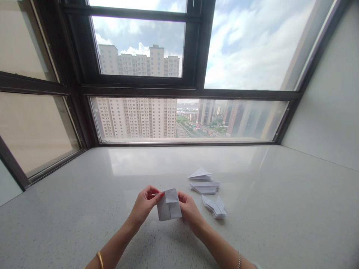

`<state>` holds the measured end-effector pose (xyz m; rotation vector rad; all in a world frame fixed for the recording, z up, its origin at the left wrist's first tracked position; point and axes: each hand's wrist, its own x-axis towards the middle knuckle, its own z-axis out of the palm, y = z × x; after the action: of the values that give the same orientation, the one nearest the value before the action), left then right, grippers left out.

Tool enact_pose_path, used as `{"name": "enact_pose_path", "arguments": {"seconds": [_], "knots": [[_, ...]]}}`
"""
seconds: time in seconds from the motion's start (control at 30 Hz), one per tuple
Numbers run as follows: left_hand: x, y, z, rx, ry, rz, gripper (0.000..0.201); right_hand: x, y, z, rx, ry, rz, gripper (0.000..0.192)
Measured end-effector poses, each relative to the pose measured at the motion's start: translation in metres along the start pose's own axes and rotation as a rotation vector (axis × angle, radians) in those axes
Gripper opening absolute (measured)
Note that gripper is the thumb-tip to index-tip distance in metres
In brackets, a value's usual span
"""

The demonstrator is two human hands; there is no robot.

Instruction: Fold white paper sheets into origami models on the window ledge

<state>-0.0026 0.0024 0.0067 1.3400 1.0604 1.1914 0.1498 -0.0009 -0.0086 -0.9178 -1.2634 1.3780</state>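
Both hands' fingers (157,197) clamped on paper (169,204) edges; folded pieces (204,186) near at 2 o'clock; bare bench (84,194) at 9.

Bare forearms, gold bangle (100,259), thin silver bracelet (239,260)

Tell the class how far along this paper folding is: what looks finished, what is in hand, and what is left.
Done: three folded paper pieces lie on the sill. In hand: the left hand and right hand pinch a half-folded white sheet, creased but not matching those shapes. Left: its remaining folds; no blank sheets show.
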Motion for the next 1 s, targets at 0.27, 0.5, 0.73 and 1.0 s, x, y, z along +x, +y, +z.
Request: {"name": "enact_pose_path", "arguments": {"seconds": [0.27, 0.5, 0.73, 1.0], "knots": [[0.0014, -0.0029, -0.0012, -0.017, -0.008, 0.006, 0.028, -0.0003, 0.0005, -0.0008, 0.034, -0.022, -0.002, 0.022], [0.0011, -0.0025, 0.0000, -0.053, 0.034, 0.042, 0.036, 0.0008, 0.0010, 0.0000, -0.020, -0.030, -0.032, 0.032], [0.0023, -0.0012, -0.0033, 0.012, 0.116, 0.105, 0.036, 0.0021, 0.0017, -0.0011, -0.064, 0.014, -0.032, 0.052], [0.0006, -0.0016, -0.0011, -0.021, 0.092, 0.121, 0.038, 0.0046, 0.0093, -0.0072, -0.166, 0.022, -0.084, 0.039]]}}
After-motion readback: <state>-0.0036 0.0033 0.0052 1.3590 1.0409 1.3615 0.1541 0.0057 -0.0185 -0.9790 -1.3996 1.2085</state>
